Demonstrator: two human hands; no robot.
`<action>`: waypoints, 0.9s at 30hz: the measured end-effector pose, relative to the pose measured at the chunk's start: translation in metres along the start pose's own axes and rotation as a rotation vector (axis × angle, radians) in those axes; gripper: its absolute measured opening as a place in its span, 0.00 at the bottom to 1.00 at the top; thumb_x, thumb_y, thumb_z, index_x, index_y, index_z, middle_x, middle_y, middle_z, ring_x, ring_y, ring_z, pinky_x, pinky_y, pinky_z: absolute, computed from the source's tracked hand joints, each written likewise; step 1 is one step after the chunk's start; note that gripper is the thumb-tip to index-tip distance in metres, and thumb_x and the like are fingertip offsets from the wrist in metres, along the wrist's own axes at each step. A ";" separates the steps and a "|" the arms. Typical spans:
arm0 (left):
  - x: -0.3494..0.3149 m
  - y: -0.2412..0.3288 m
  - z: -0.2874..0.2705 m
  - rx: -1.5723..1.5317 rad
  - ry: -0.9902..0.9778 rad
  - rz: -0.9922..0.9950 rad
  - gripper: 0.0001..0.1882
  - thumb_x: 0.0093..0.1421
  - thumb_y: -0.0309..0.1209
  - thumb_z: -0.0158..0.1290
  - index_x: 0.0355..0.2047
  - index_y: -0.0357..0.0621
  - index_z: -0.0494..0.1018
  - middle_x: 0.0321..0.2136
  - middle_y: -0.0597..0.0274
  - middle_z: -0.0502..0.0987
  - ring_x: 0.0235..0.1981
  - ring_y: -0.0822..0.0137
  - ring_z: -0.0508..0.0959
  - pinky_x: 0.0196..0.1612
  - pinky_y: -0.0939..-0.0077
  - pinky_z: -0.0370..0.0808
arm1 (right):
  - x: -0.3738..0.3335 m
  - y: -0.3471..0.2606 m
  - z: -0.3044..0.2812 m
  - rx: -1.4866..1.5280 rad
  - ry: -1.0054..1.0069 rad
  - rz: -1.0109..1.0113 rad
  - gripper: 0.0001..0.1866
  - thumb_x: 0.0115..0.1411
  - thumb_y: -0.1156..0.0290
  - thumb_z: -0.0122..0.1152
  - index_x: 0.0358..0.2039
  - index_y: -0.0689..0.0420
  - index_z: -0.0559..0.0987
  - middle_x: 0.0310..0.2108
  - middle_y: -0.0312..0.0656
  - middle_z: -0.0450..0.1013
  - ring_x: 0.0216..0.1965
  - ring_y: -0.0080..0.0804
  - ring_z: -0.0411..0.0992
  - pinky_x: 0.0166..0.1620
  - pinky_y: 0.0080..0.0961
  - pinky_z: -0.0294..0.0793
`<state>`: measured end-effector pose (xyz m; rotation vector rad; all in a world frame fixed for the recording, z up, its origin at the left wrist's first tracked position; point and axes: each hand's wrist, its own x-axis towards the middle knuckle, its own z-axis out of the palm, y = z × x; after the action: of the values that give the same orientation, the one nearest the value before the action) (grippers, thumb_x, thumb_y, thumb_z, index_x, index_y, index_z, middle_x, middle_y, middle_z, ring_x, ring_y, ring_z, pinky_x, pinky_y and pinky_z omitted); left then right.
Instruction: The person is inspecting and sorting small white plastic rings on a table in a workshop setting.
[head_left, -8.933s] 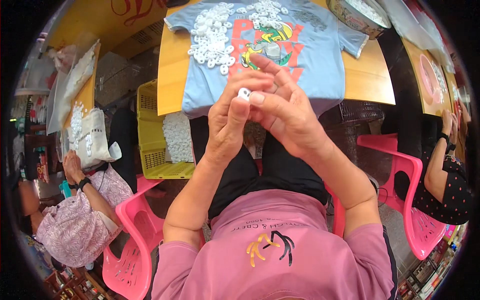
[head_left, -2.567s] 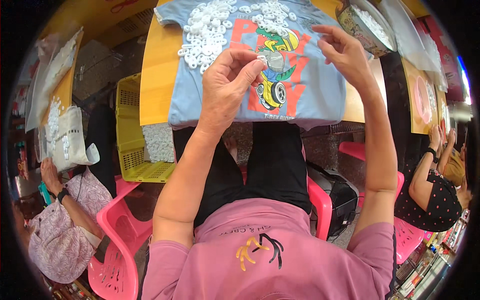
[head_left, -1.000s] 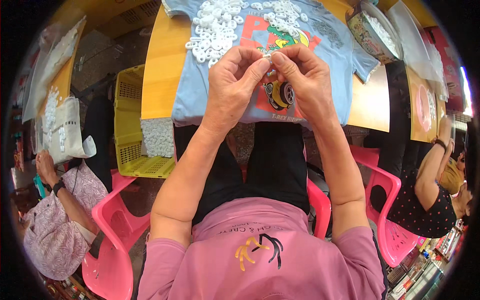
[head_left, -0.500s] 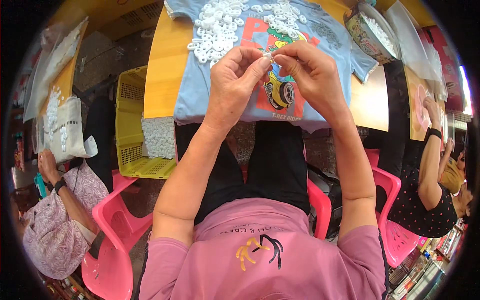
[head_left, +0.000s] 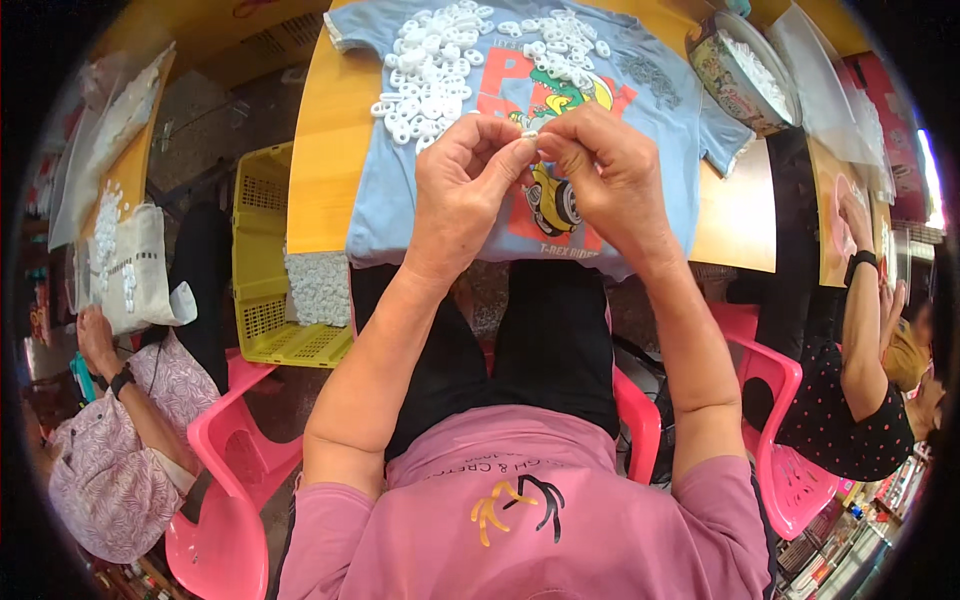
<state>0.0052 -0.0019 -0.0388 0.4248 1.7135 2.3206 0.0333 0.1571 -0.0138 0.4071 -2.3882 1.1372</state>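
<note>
Inside tin (head_left: pixel 724 84) and yellow crate (head_left: pixel 262 212), white pieces (head_left: pixel 320 290); left hand (head_left: pixel 462 200) pinching small piece (head_left: pixel 529 133).

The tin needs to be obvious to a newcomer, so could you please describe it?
Find the middle table with the blue shirt. The tin is beyond the shirt's right-hand sleeve, at the far right corner. Unlike the loose white piles, it is patterned, with its white contents inside.

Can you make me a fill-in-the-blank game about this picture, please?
1. The left hand and right hand meet at a small piece coloured ____.
2. Two heaps of white pieces lie on a blue ____.
3. The crate left of the black trousers is ____.

Missing words: white; shirt; yellow.
</note>
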 end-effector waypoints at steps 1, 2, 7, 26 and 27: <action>0.000 0.001 0.000 -0.038 0.017 -0.025 0.06 0.61 0.26 0.57 0.35 0.35 0.73 0.28 0.65 0.77 0.29 0.79 0.76 0.32 0.85 0.74 | 0.000 0.000 0.001 -0.003 0.019 0.004 0.02 0.57 0.80 0.61 0.31 0.65 0.77 0.24 0.42 0.74 0.27 0.30 0.73 0.30 0.23 0.71; 0.000 0.001 0.001 -0.076 0.033 -0.049 0.06 0.61 0.26 0.57 0.35 0.36 0.73 0.28 0.65 0.77 0.29 0.78 0.76 0.32 0.85 0.74 | 0.000 0.000 0.000 -0.008 0.023 -0.002 0.02 0.57 0.80 0.61 0.31 0.65 0.77 0.24 0.42 0.74 0.27 0.30 0.73 0.30 0.23 0.71; 0.000 0.001 0.001 -0.108 0.024 -0.066 0.06 0.61 0.26 0.57 0.35 0.36 0.73 0.28 0.65 0.77 0.28 0.78 0.76 0.32 0.85 0.74 | 0.006 -0.003 -0.008 -0.080 -0.001 -0.093 0.03 0.56 0.81 0.61 0.31 0.65 0.76 0.27 0.44 0.73 0.28 0.38 0.74 0.31 0.27 0.71; 0.000 0.001 0.004 -0.091 0.038 -0.070 0.06 0.63 0.27 0.55 0.36 0.36 0.71 0.27 0.67 0.75 0.27 0.79 0.74 0.31 0.85 0.72 | 0.042 0.010 -0.038 0.155 -0.514 0.151 0.06 0.61 0.73 0.60 0.35 0.63 0.78 0.27 0.40 0.75 0.27 0.24 0.72 0.32 0.23 0.71; 0.000 0.002 0.004 -0.104 0.045 -0.075 0.06 0.63 0.26 0.55 0.36 0.36 0.71 0.27 0.67 0.74 0.27 0.79 0.74 0.31 0.86 0.72 | 0.052 0.016 -0.039 0.230 -0.511 0.288 0.10 0.62 0.70 0.59 0.39 0.63 0.79 0.31 0.39 0.77 0.29 0.25 0.73 0.35 0.23 0.73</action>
<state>0.0065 0.0007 -0.0360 0.2867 1.5904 2.3692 -0.0070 0.1944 0.0243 0.4872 -2.8302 1.6067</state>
